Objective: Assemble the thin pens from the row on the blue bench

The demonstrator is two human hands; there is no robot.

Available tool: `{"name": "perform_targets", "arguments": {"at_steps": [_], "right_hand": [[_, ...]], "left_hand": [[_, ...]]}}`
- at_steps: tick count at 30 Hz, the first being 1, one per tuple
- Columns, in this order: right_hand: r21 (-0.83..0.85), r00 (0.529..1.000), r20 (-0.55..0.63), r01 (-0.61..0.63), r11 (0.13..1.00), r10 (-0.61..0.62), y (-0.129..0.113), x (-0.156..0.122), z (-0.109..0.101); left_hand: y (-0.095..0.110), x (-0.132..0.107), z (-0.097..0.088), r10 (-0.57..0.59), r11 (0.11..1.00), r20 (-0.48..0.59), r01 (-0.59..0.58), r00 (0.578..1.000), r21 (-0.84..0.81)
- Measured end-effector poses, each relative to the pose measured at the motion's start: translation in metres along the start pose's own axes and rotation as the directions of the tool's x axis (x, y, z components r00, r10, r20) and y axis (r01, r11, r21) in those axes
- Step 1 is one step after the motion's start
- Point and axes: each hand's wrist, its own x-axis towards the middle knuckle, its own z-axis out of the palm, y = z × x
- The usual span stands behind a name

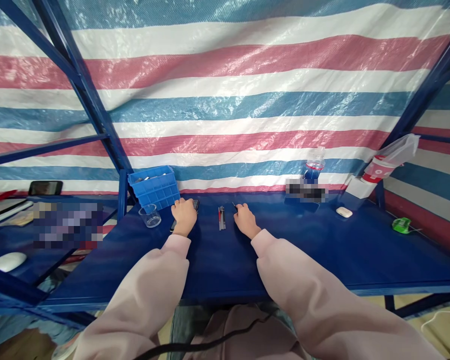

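My left hand rests cupped over a black smartphone at eleven o'clock, grip unclear. My right hand lies relaxed at one o'clock, with slim pens between them on the blue tabletop.

Pens separate left hand and right hand; a glass and blue crate block leftward.

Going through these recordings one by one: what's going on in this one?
A person in pink sleeves has both bare hands on a blue metal bench. The left hand rests on a dark flat slab, possibly a phone. The right hand sits just by a small dark pin-like item. Slim pens or tools lie side by side between the hands, with a clear glass cup and a blue plastic parts bin further left.
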Motion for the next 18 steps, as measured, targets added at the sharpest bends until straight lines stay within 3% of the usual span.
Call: {"name": "perform_targets", "arguments": {"at_steps": [4,10,18], "right_hand": [[0.029,1.000,-0.023,0.008,1.000,-0.008,-0.002,-0.001,-0.001],[0.043,0.999,-0.049,0.011,0.999,-0.009,-0.003,0.000,-0.002],[0.043,0.998,-0.061,0.025,0.999,-0.023,-0.005,-0.002,-0.004]], "left_hand": [[-0.006,0.004,-0.003,-0.067,0.996,0.008,0.067,0.998,-0.051],[0.000,0.004,-0.005,-0.033,0.988,0.162,0.056,0.986,-0.141],[0.005,-0.001,-0.009,0.011,0.999,0.161,-0.017,0.987,0.037]]}}
